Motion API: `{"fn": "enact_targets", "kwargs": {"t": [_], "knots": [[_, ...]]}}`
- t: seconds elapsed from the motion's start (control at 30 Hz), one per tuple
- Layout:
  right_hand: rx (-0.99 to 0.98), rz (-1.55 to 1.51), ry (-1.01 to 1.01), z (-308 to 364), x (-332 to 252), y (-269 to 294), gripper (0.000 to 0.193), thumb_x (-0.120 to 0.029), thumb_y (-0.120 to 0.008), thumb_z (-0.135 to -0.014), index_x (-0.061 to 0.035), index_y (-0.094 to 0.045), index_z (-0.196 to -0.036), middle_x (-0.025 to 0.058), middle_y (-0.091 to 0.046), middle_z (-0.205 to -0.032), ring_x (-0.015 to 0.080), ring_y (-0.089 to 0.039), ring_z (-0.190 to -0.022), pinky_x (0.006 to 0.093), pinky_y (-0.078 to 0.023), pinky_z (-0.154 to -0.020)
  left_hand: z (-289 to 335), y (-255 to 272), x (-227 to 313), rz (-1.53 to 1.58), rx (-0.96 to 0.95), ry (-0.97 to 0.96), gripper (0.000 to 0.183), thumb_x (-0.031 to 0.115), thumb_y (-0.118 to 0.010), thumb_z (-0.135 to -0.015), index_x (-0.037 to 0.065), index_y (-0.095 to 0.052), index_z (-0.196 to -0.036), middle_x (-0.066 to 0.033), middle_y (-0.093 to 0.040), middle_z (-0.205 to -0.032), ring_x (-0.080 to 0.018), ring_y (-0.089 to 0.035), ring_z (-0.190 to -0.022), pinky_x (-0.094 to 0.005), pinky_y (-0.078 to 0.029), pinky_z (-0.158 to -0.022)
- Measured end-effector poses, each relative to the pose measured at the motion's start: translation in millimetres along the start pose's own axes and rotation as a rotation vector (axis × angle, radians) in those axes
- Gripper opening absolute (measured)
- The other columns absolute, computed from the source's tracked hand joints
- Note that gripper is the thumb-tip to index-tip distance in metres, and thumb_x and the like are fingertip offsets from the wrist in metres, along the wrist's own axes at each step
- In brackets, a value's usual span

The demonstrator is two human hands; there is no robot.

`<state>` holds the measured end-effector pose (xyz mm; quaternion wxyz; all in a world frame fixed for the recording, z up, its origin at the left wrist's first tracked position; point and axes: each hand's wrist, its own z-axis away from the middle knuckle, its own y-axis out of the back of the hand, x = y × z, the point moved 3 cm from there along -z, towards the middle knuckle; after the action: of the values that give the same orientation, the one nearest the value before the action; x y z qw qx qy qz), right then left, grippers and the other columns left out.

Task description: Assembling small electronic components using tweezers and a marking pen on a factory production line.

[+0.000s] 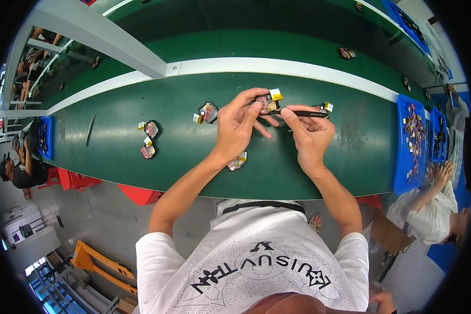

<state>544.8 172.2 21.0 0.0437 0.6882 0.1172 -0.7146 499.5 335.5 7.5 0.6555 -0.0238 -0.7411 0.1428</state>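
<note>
Above the green tabletop [183, 157], my left hand [235, 123] is closed on a small electronic assembly [267, 103]. It has a reddish circuit board in a black housing and a yellow-and-white tag sticking up. My right hand [311, 133] grips slim black tweezers [306, 113], their tip pointing left at the assembly's edge; whether it touches cannot be made out. Past my right fingers lies another tagged assembly [327, 107], partly hidden. Similar pieces rest left of my left hand: one assembly [209, 112] close by and a pair [150, 129] farther off. One more assembly [237, 162] sits beneath my left wrist.
A blue bin [401, 146] of small parts stands at the right end, beside another blue bin [438, 137]. A thin metal strip [90, 130] lies left. A white rail [277, 66] and post border the far side. Red stools [139, 194] and other people are around the table.
</note>
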Motion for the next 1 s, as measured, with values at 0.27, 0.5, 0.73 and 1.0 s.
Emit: {"fn": "enact_targets", "kwargs": {"t": [0.27, 0.5, 0.73, 1.0], "knots": [[0.008, 0.06, -0.007, 1, -2, 1, 0.008, -0.001, -0.076, -0.09, 0.0033, -0.075, -0.096, 0.0001, -0.07, -0.077, -0.0003, -0.054, -0.062, 0.0162, -0.035, -0.052, -2, 3, 1, -0.006, 0.001, 0.006, 0.033, 0.011, -0.047, -0.107, -0.01, -0.052, -0.133, -0.0227, -0.068, -0.109, -0.0271, -0.074, -0.082, -0.0314, -0.064, -0.058], [0.007, -0.033, -0.032, -3, -2, -1, 0.011, 0.001, -0.075, -0.09, 0.0064, -0.074, -0.099, 0.0117, -0.075, -0.088, 0.0132, -0.072, -0.081, 0.0203, -0.053, -0.066, -2, 3, 1, -0.043, 0.002, -0.007, 0.031, 0.01, -0.048, -0.107, -0.009, -0.055, -0.13, -0.0216, -0.069, -0.108, -0.0265, -0.074, -0.08, -0.0302, -0.062, -0.057], [-0.083, 0.035, -0.081, -8, -3, 1, 0.01, 0.003, -0.073, -0.09, 0.0082, -0.073, -0.098, 0.0132, -0.075, -0.09, 0.014, -0.072, -0.081, 0.0226, -0.057, -0.07, -3, 8, -3, -0.038, -0.024, 0.071, 0.03, 0.01, -0.048, -0.106, -0.01, -0.058, -0.126, -0.0201, -0.07, -0.104, -0.0251, -0.074, -0.074, -0.0288, -0.061, -0.056], [-0.117, 0.002, -0.039, -12, 0, -2, 0.009, 0.002, -0.074, -0.089, 0.0077, -0.073, -0.096, 0.0125, -0.075, -0.087, 0.0119, -0.071, -0.078, 0.0211, -0.056, -0.067, -2, 8, -4, -0.033, 0.003, 0.11, 0.026, 0.01, -0.051, -0.105, -0.009, -0.064, -0.117, -0.0174, -0.071, -0.094, -0.0199, -0.071, -0.067, -0.0269, -0.057, -0.053]]}}
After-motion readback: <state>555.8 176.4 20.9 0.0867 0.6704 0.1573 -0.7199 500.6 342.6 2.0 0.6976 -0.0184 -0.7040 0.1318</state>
